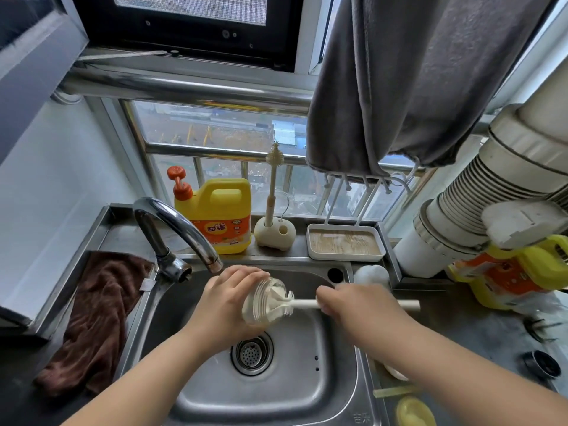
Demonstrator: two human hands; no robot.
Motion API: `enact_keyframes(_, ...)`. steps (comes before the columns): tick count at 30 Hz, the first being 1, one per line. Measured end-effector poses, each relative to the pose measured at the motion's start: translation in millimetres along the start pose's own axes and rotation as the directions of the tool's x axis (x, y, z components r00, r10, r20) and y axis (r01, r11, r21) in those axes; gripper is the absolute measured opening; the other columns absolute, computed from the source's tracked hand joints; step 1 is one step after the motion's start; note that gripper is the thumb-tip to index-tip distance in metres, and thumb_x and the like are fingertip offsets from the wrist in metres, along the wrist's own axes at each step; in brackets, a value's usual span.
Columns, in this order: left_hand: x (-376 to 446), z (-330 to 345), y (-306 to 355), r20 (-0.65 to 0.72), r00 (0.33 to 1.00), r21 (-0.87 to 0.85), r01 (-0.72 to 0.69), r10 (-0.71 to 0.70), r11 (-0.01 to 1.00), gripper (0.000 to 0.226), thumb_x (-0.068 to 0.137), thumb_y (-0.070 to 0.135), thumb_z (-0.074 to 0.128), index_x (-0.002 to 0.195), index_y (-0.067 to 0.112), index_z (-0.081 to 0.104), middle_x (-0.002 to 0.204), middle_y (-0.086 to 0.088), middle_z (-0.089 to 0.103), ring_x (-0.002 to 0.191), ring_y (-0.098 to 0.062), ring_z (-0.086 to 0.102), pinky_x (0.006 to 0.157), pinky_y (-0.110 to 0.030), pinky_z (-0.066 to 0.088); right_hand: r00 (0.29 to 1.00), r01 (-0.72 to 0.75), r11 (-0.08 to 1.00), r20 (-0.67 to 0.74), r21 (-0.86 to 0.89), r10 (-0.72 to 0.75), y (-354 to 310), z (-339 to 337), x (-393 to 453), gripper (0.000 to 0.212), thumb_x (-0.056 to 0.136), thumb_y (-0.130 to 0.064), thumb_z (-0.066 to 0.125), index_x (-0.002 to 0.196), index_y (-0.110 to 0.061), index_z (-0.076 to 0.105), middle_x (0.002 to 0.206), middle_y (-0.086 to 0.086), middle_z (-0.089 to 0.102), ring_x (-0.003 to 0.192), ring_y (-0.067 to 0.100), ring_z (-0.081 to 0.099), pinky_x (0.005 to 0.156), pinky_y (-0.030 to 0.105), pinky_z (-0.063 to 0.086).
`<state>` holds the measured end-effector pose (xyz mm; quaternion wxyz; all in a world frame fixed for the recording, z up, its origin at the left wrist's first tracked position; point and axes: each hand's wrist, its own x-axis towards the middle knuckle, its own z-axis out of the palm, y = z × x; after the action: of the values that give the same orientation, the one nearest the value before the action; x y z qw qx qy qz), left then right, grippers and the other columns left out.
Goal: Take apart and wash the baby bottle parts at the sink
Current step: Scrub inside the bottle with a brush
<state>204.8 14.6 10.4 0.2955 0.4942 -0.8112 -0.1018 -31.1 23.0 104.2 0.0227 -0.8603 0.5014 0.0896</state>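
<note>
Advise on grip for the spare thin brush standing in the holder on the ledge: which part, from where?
Pinch the slim brush on its bare stem, mid-height, coming from the front over the sink. It stands upright in the round holder; the bristled tip is soft, and the detergent jug likely blocks the left.

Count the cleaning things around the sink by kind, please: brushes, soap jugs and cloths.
Brushes: 2, one in the right hand scrubbing the bottle, one upright in the holder
Soap jugs: 2, behind the tap and at far right
Cloths: 2, brown and grey
Total: 6
</note>
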Motion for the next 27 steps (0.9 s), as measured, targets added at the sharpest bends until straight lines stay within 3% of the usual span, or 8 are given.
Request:
enact_keyframes(4,-2,0,0,0.06,0.99,-0.153,0.137,-0.129,0.979,0.077,0.053,0.059,0.07,0.123,0.031,0.052,0.117,0.022,0.051,0.114,-0.003,0.043,0.095,-0.041,0.045,0.959,0.051,0.981,-0.265,-0.185,-0.1,-1,0,1,0.023,0.058,-0.008,0.05,0.07,-0.018,0.067,0.052,0.0,0.048,0.039,0.021,0.046,0.043,0.021,0.018)
enact_keyframes(7,1,-4,-1,0.021,0.999,-0.039,0.05,-0.049,0.998,0.074,0.056,0.059,0.07,0.121,0.03,0.051,0.118,0.015,0.057,0.115,-0.009,0.046,0.09,-0.048,0.047,0.989,0.007,0.994,-0.145,-0.112,-0.023,-13,6,-5,0.031,0.058,-0.005,0.065,0.086,-0.018,0.063,0.065,0.004,0.053,0.05,0.028,0.054,0.045,0.028,0.024)
enact_keyframes(9,0,-3,2,-0.029,0.999,0.047,-0.023,0.024,0.999,0.07,0.058,0.062,0.067,0.117,0.027,0.054,0.116,0.01,0.062,0.114,-0.012,0.047,0.086,-0.045,0.046,0.995,-0.093,0.99,0.043,0.11,0.088,-18,14,-12,0.015,0.083,-0.012,0.053,0.095,-0.021,0.052,0.078,0.005,0.052,0.068,0.031,0.05,0.055,0.032,0.031)
enact_keyframes(13,-6,-1,3,-0.091,0.993,0.091,-0.068,0.076,0.994,0.074,0.051,0.048,0.077,0.117,0.025,0.052,0.117,0.006,0.061,0.116,-0.015,0.046,0.082,-0.047,0.046,0.961,-0.229,0.72,0.271,0.655,0.059,-20,18,-13,0.014,0.096,-0.028,0.048,0.094,-0.022,0.06,0.064,-0.008,0.048,0.055,0.011,0.046,0.052,0.022,0.04)
enact_keyframes(16,-6,-3,1,-0.041,0.994,0.124,-0.091,0.096,0.988,0.087,0.041,0.039,0.088,0.118,0.026,0.05,0.12,0.006,0.06,0.118,-0.017,0.045,0.084,-0.046,0.044,0.905,-0.381,0.517,0.424,0.767,0.039,-17,14,-13,0.015,0.096,-0.03,0.05,0.09,-0.021,0.061,0.058,-0.01,0.049,0.047,0.006,0.042,0.049,0.019,0.038)
enact_keyframes(21,-9,-1,4,0.0,0.999,0.067,-0.04,0.04,0.997,0.072,0.054,0.06,0.068,0.115,0.026,0.052,0.115,0.009,0.062,0.113,-0.01,0.046,0.077,-0.042,0.047,0.972,-0.229,0.93,0.127,0.286,0.2,-13,10,-7,0.007,0.09,-0.026,0.054,0.096,-0.029,0.057,0.079,-0.004,0.055,0.073,0.021,0.052,0.056,0.029,0.033)
enact_keyframes(25,-4,-3,4,0.019,1.0,0.026,0.016,-0.017,1.0,0.072,0.053,0.061,0.061,0.116,0.028,0.051,0.114,0.011,0.062,0.111,-0.008,0.044,0.077,-0.042,0.046,0.985,-0.124,0.991,-0.132,-0.056,0.115,-9,8,3,0.036,0.043,-0.014,0.084,0.064,-0.024,0.055,0.053,-0.002,0.047,0.043,0.019,0.046,0.044,0.022,0.001)
enact_keyframes(27,-3,-4,3,0.012,1.0,0.036,0.013,-0.014,0.999,0.072,0.053,0.06,0.062,0.117,0.028,0.051,0.114,0.01,0.062,0.11,-0.009,0.044,0.078,-0.044,0.046,0.983,-0.116,0.993,-0.146,-0.005,0.114,-10,9,5,0.028,0.055,-0.016,0.08,0.071,-0.024,0.057,0.061,-0.002,0.053,0.052,0.02,0.053,0.041,0.024,0.012)
